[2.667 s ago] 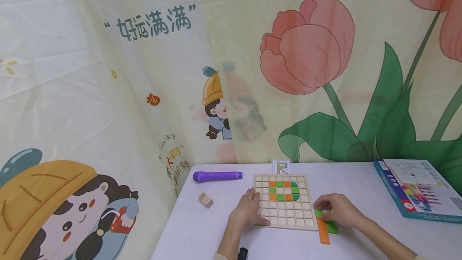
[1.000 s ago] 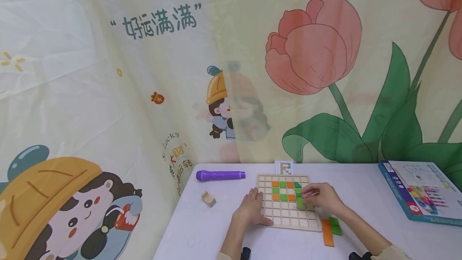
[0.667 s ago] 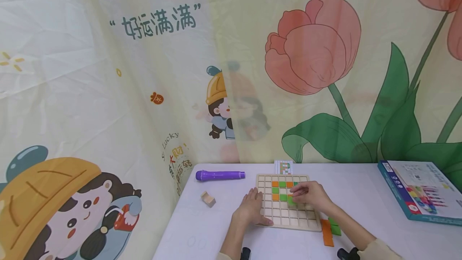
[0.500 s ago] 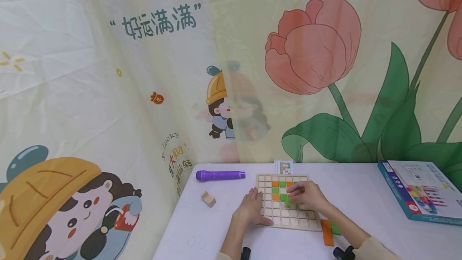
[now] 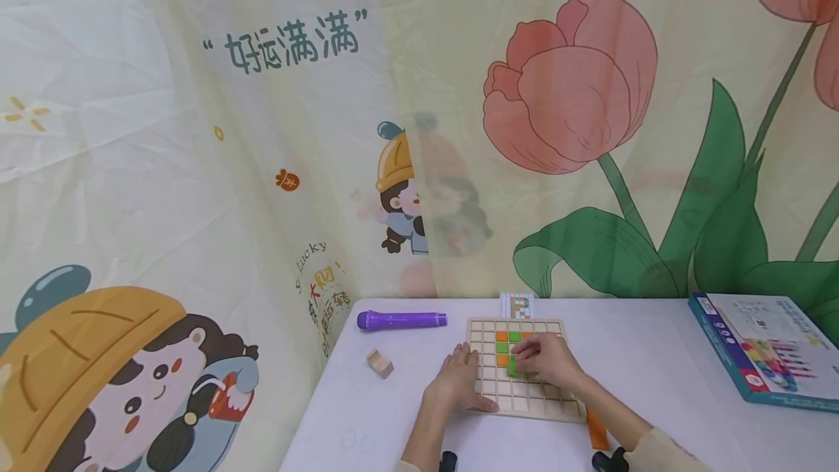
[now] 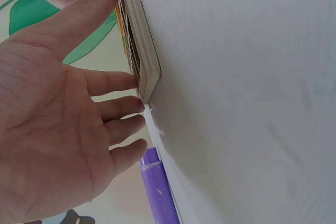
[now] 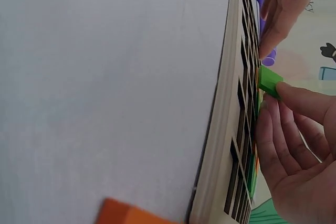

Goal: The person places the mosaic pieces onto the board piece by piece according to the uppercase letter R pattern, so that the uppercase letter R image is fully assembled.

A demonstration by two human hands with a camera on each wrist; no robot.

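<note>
A wooden grid board [image 5: 501,406] lies on the white table, with orange tiles [image 5: 502,336] and green tiles [image 5: 502,347] set in its far cells. My left hand [image 5: 452,383] rests along the board's left edge, fingers extended and thumb toward the near corner; in the left wrist view its fingertips [image 6: 137,103] touch the board's side. Over the board, my right hand [image 5: 549,363] pinches a green square tile [image 7: 269,81] between thumb and fingers. The tile is tilted, close above the grid near the lower row of colored tiles. That hand covers the right part of the pattern.
Orange tiles [image 5: 597,431] lie off the board's near right corner, partly behind my right forearm. A pattern card [image 5: 518,306] stands behind the board. A purple microphone [image 5: 401,320] and small wooden blocks [image 5: 379,363] sit left. A flat box [image 5: 767,348] lies right.
My right hand has left the loose tiles beside the board, carrying a green tile, and moved left across the grid. My left hand has stayed at the board's left edge.
</note>
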